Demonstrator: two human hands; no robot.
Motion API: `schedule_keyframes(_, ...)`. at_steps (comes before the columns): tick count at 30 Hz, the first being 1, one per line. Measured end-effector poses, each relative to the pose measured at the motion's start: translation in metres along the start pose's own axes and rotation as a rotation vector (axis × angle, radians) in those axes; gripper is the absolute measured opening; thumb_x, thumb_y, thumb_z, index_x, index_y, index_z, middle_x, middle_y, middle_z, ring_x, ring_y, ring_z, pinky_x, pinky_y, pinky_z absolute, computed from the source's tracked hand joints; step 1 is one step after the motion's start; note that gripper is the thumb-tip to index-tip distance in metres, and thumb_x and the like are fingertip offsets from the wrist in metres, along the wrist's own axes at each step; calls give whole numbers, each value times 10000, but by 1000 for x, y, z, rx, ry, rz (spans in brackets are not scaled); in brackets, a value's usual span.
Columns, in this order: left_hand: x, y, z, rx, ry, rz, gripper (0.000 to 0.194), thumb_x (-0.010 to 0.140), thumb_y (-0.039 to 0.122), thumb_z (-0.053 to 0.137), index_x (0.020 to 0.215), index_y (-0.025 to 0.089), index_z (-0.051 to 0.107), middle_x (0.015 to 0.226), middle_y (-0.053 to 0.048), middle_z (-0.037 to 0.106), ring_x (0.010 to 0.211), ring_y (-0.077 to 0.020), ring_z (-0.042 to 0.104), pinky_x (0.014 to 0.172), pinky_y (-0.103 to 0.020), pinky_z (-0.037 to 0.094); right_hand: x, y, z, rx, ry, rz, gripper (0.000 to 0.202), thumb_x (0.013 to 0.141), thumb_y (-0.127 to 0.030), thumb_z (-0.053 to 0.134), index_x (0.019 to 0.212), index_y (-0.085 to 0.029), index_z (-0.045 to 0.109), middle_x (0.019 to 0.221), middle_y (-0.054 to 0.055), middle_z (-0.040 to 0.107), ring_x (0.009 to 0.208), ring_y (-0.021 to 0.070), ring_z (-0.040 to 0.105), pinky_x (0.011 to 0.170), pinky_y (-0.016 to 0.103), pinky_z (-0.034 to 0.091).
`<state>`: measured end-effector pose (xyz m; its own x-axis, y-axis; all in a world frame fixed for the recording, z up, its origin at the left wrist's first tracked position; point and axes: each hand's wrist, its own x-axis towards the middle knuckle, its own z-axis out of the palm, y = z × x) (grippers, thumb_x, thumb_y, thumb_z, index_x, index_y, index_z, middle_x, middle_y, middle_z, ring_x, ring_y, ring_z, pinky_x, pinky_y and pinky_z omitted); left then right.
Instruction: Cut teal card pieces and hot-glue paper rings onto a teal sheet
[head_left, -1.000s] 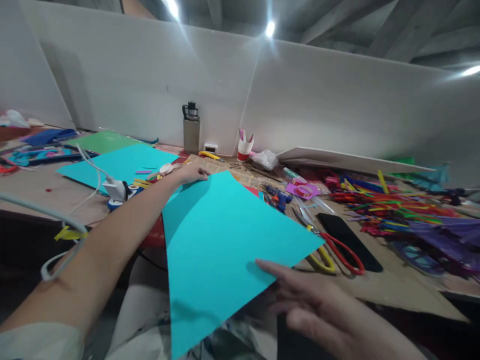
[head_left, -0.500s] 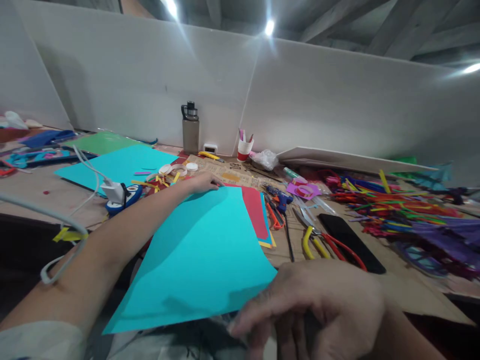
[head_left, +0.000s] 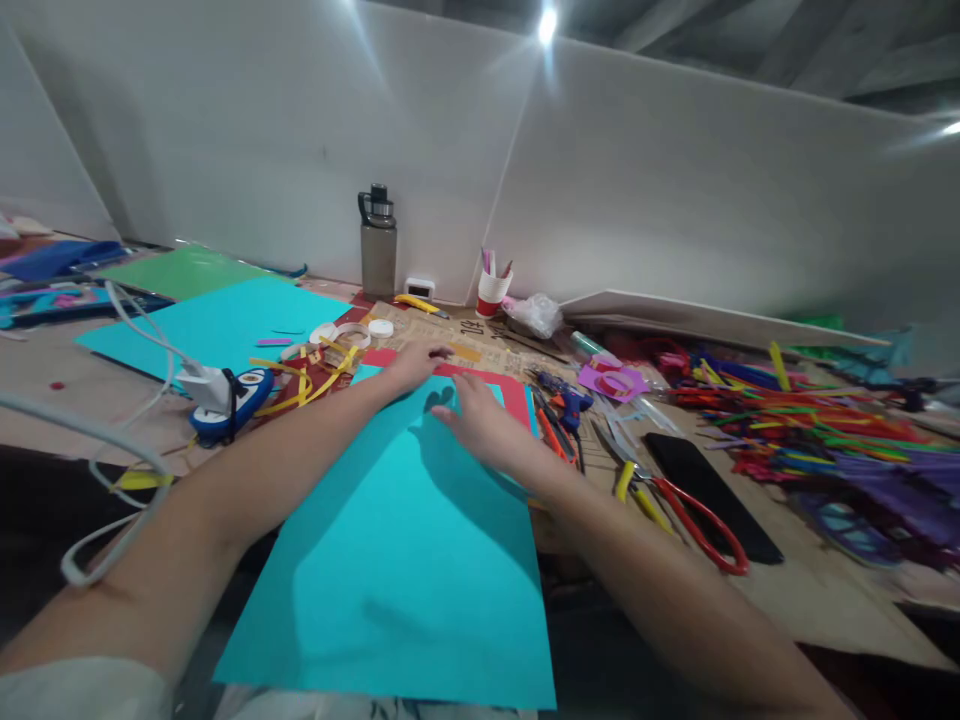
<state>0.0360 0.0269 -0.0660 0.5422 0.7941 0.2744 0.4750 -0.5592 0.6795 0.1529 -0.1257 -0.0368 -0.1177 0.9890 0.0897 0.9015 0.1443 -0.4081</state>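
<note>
A large turquoise sheet of paper (head_left: 405,560) slopes from the table toward my lap, its near end past the table edge. Flat on its far left corner rests my left hand (head_left: 412,368), fingers stretched forward. My right hand (head_left: 481,420) is over the sheet's far part, thumb apart from the fingers and a shadow beneath it. Both hands are open, with nothing held in them. Under the turquoise sheet, red paper (head_left: 517,400) shows at the far and right sides.
To the right lie red-handled scissors (head_left: 697,520), a black phone (head_left: 712,490), a blue glue gun (head_left: 571,405) and a heap of coloured pipe cleaners (head_left: 810,410). A bottle (head_left: 379,250) and a cup of pens (head_left: 493,292) stand behind. A white cable (head_left: 97,430) hangs at left.
My right hand has moved from the near right corner forward onto the sheet's far part. The sheet's near right corner has dropped and straightened. My left hand has stayed at the far edge.
</note>
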Motion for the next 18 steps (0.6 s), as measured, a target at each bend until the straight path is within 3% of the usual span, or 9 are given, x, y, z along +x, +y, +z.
schedule_keyframes(2,-3,-3,-6,-71,98,-129,333,859,100,455,1107,104,677,1046,-97,711,929,-157,642,840,-274,502,3,1,29,-146,-20,21,725,916,-536,440,1445,-47,355,1527,254,268,1433,383,218,1137,545,219)
schedule_keyframes(5,-10,-8,-13,-41,63,-173,292,847,112,479,1041,114,697,959,-74,725,863,-153,651,810,-277,516,0,3,48,-225,-48,-23,792,907,-657,285,1493,-125,298,1563,204,216,1444,414,148,1129,595,171)
schedule_keyframes(9,-17,-12,-7,148,10,-45,226,818,121,542,943,141,729,1024,-72,725,962,-181,638,917,-305,484,-1,6,46,-238,-36,-35,795,916,-650,236,1488,-103,309,1564,192,225,1439,404,175,1143,557,171)
schedule_keyframes(13,-17,-13,0,207,-4,-12,226,846,160,531,956,149,727,1039,-70,720,980,-189,632,923,-313,482,3,5,41,-217,-19,1,716,943,-565,284,1462,-77,350,1550,199,261,1437,369,211,1148,533,187)
schedule_keyframes(18,-18,-12,-2,187,1,-6,229,838,144,535,955,153,732,1015,-68,722,964,-184,634,914,-302,482,-27,-16,29,-146,-38,-211,678,945,-563,308,1468,-134,355,1572,144,237,1458,310,189,1176,528,143)
